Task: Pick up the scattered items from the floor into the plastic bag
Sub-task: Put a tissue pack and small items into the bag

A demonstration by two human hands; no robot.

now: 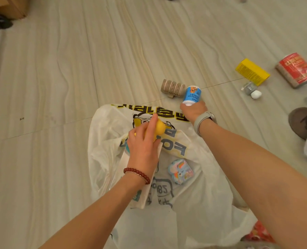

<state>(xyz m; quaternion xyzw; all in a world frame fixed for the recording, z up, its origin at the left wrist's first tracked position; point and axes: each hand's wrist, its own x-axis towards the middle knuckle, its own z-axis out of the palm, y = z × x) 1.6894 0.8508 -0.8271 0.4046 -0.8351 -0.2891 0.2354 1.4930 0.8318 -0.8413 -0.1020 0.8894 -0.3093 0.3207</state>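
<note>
Gripping a yellow toy over the plastic bag, the left hand curls round it; at two o'clock the right hand clasps a blue bottle

Pale grey floor of wood-grain tiles with thin seams. Lying on it: white translucent plastic bag with yellow and black print, spread out at lower centre. Just beyond the bag's far edge, beige ribbed plastic hair claw. Further right, yellow rectangular cardboard box on its side, with small silver foil packet and little white rounded object just beside its near end. Red cylindrical tin can tipped over, near the right edge. Brown shoe at right. Brown cardboard box corner at upper left.
</note>
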